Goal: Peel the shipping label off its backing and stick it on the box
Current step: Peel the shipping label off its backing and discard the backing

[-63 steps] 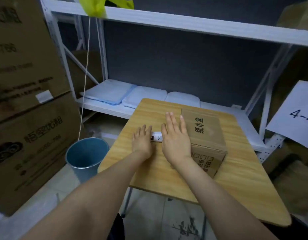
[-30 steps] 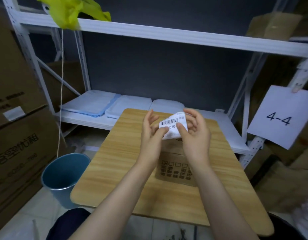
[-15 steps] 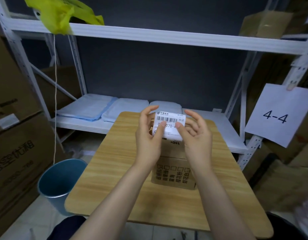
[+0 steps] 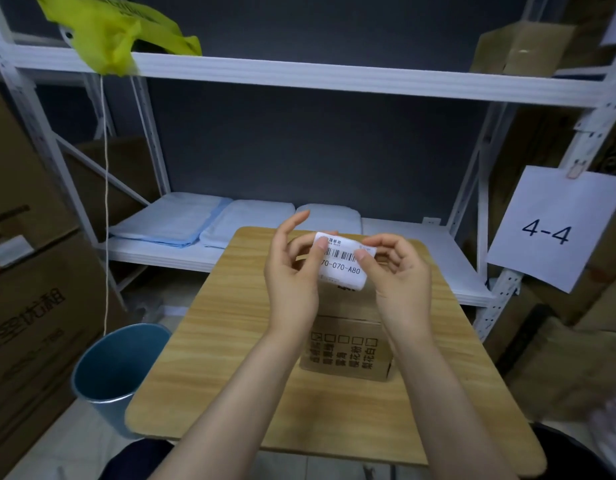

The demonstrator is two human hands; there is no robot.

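Observation:
A white shipping label (image 4: 343, 265) with a barcode and "70-070-A80" is held up in the air above the box, facing me. My left hand (image 4: 292, 271) pinches its left edge between thumb and fingers. My right hand (image 4: 396, 271) pinches its upper right corner with thumb and forefinger. Whether the backing has come away at that corner I cannot tell. The small brown cardboard box (image 4: 348, 344) stands on the wooden table (image 4: 223, 348) below my hands, its printed side toward me and its top partly hidden by them.
A blue-grey bin (image 4: 116, 368) stands on the floor left of the table. White shelving (image 4: 334, 77) behind holds folded blue pads (image 4: 171, 220). A "4-4" sheet (image 4: 549, 226) hangs at right. Large cartons (image 4: 26, 271) stack at left, and a yellow bag (image 4: 116, 26) lies on the upper shelf.
Both hands picked the label up off the table and raised it in front of me over the box. It has turned flat toward me, and my right fingers shifted to its upper right corner.

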